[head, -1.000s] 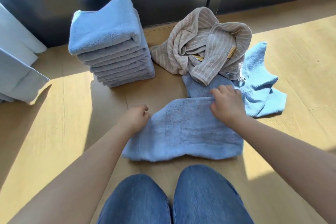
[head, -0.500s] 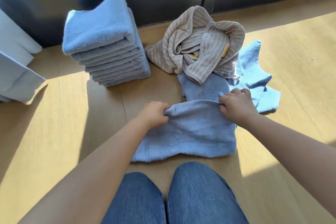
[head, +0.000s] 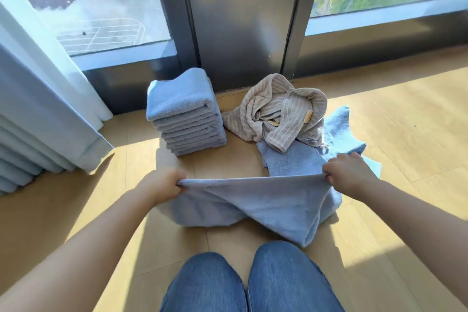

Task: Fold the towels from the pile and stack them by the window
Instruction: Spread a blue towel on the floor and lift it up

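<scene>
Left hand [head: 162, 186] and right hand [head: 347, 175] each pinch one end of a soft, blue terry towel [head: 266, 206], its top edge stretched taut.

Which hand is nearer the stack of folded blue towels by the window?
Left. The left hand grips the blue towel just in front of the stack of folded towels; the right hand holds the towel's other end farther right, in front of the beige striped towel.
</scene>
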Motion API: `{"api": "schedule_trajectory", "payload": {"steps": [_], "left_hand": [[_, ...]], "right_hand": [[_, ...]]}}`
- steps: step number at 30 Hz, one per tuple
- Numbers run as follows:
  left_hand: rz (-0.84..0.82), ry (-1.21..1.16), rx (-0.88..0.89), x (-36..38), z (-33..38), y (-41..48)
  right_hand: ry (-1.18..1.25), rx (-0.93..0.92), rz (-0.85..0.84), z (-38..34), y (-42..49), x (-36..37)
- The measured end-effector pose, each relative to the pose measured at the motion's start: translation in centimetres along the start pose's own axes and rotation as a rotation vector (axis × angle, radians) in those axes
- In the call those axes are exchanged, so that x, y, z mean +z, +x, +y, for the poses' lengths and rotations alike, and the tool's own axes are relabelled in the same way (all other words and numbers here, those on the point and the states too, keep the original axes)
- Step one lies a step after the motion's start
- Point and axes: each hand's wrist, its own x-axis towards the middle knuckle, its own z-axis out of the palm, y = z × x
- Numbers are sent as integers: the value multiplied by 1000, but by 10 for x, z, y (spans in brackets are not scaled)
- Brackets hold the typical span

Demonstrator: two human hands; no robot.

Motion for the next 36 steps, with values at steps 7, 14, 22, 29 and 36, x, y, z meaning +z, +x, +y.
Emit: {"api": "schedule_trajectory", "payload": {"steps": [7,14,22,29,36], "left_hand": [[157,-32,-128,-31,-40,-29],[211,-171,-165,-11,-48,-26],[99,-154,-76,21,-28,-8],[154,-207,-123,26,-27,1],[143,-238,-168,33,-37,-4]], "right_hand": [[170,75,-17,-9,0,-22],[455,42,-166,-24,5,-5],[409,-1,-310,-37,-55,59],[879,497,44,-21,-28,33],[1273,97,140,-68,9,-80]]}}
